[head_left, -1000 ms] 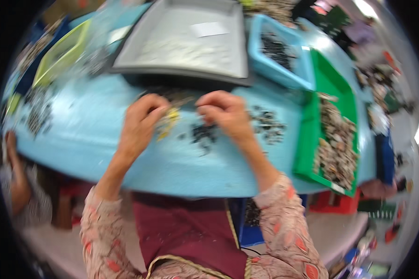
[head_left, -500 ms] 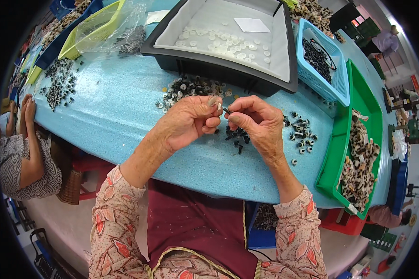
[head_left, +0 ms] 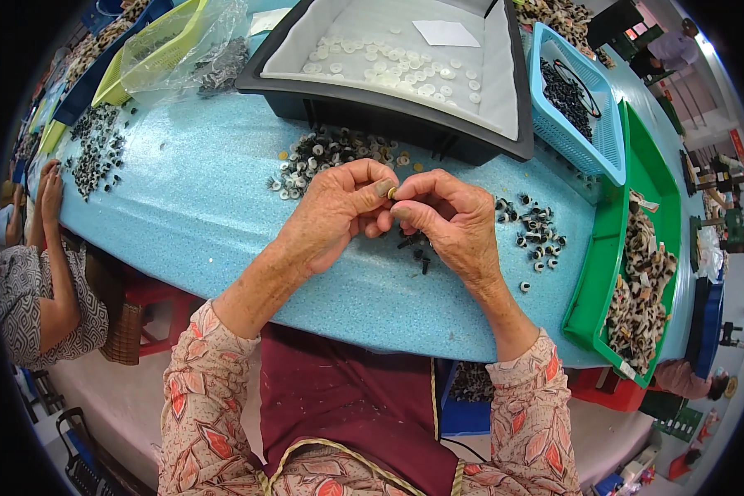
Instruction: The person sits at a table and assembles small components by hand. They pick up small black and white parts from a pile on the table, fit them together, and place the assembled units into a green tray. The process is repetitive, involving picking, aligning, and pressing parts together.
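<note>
My left hand [head_left: 339, 211] is closed, its thumb and finger pinching a small yellowish disc [head_left: 392, 193]. The fingertips of my right hand [head_left: 453, 213] meet the disc from the other side in a pinch; whatever lies between them is hidden. Both hands are just above the blue table [head_left: 223, 223]. Beneath my right fingers lie several small black pegs [head_left: 424, 263], partly covered by the hand. Behind my left hand is a heap of black and white pieces [head_left: 322, 157]. Black pegs with white rings [head_left: 539, 236] are scattered to the right.
A large black tray [head_left: 339, 91] at the back holds white plastic discs. To its right are a light blue basket [head_left: 587, 153] of black parts and a green tray [head_left: 591, 306] of spotted plush pieces. A yellow-green basket [head_left: 112, 87] stands far left, near another person's hands [head_left: 51, 194].
My fingertips have come together, and a yellowish disc shows between them. The black peg that stuck out of my right fingers is now out of sight. The view has shifted slightly.
</note>
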Motion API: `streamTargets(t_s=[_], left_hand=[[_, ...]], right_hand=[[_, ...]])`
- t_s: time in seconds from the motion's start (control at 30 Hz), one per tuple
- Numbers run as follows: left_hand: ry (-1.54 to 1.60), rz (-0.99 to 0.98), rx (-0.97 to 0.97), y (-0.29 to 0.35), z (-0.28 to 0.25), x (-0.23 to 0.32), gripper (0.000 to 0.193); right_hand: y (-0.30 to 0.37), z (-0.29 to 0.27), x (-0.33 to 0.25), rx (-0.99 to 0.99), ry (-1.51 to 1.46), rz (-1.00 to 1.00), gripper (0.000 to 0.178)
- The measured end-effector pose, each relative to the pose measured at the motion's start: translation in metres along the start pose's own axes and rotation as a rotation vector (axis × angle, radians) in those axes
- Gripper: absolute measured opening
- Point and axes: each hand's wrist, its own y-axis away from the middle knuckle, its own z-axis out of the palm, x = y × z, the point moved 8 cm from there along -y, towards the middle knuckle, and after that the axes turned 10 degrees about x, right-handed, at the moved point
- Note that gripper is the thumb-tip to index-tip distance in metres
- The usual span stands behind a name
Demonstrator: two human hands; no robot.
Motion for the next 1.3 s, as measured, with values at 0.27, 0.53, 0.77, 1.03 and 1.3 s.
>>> streamTargets(t_s=[0.27,0.53,0.77,1.03,1.3], left_hand=[[-0.036,0.036,-0.002,0.002,-0.003,0.009,0.025],[0.161,-0.022,0.007,-0.003,-0.006,0.004,0.037],[0.281,0.027,-0.076,0.001,0.007,0.014,0.064],[0.268,0.050,-0.164,0.006,0.015,0.010,0.079],[0.173,0.126,-0.175,0.010,0.022,0.015,0.072]], right_hand=[[-0.003,-0.006,0.004,0.027,0.007,0.070,0.011],[-0.008,-0.018,0.004,0.136,0.014,0.018,0.009],[-0.003,-0.008,-0.009,0.102,0.131,-0.176,0.014],[0.005,0.012,-0.021,0.105,0.533,-0.480,0.013],[-0.005,-0.005,-0.002,0.105,0.233,-0.151,0.004]])
